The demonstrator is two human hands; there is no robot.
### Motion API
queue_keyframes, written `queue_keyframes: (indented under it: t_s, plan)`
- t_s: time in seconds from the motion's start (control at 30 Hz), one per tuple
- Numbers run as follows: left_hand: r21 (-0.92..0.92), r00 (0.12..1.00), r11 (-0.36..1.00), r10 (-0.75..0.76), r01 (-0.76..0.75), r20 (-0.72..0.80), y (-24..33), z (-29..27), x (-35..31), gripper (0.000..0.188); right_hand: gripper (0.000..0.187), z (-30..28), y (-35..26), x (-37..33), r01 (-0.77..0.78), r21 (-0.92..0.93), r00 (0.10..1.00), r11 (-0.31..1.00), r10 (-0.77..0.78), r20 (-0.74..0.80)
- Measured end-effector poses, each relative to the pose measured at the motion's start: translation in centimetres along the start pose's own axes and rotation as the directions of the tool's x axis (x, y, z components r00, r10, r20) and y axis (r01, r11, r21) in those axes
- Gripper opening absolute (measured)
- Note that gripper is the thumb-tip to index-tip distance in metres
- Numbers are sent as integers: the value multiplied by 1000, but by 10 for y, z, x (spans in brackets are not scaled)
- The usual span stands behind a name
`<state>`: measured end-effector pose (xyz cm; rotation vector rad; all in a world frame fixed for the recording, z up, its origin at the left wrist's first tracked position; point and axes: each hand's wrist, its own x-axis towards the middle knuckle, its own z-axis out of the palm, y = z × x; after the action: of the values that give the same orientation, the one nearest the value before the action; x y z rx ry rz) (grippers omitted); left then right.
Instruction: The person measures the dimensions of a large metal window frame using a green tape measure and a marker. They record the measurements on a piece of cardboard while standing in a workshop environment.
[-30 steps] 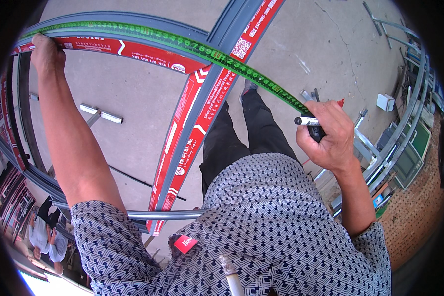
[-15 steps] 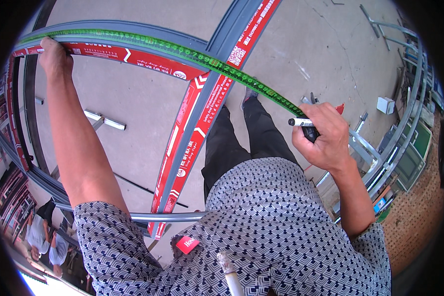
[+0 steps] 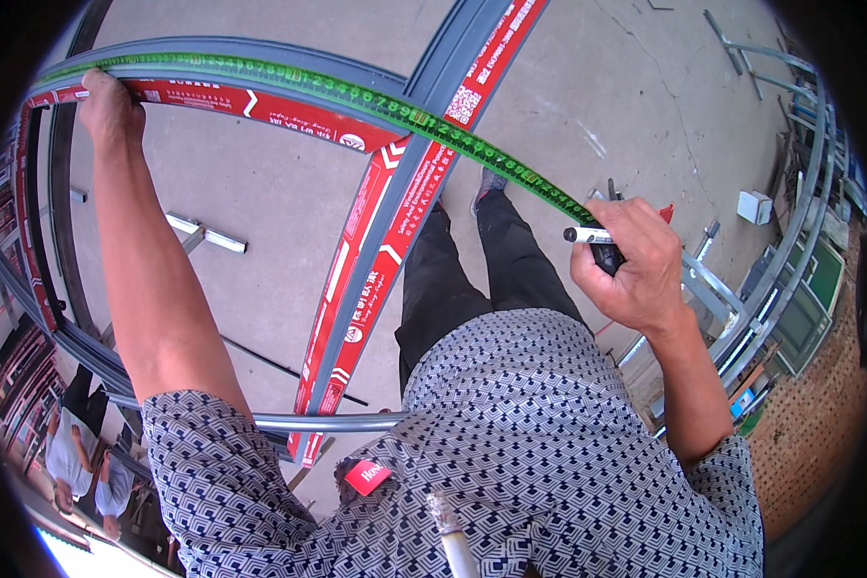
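A green measuring tape is stretched along a grey metal frame rail with red printed film on its side. My left hand is closed on this rail at the far left, its fingertips by the tape's edge; the fingers' undersides are hidden. My right hand grips the black tape measure case, from which the blade runs up and left. A marker with a white barrel and black end is held in the same hand. The tape crosses a slanting crosspiece, also covered in red film.
A lit cigarette juts in at the bottom. Metal bars lie on the floor below the rail. A small white box and metal racks stand at right. Two people are at the lower left.
The blade sags slightly differently near my right hand. Both my hands stay almost where they were. The people at lower left have shifted a little.
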<state>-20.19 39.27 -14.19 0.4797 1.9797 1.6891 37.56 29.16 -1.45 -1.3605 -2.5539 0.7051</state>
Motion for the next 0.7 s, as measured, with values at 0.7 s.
queue_keyframes:
  t_s: [0.7]
  plan:
    - [-24, 999, 1000, -3, 2, -36, 9, 6, -16, 53, 37, -1, -1, 1, 0, 1, 1000, 1000, 0, 5]
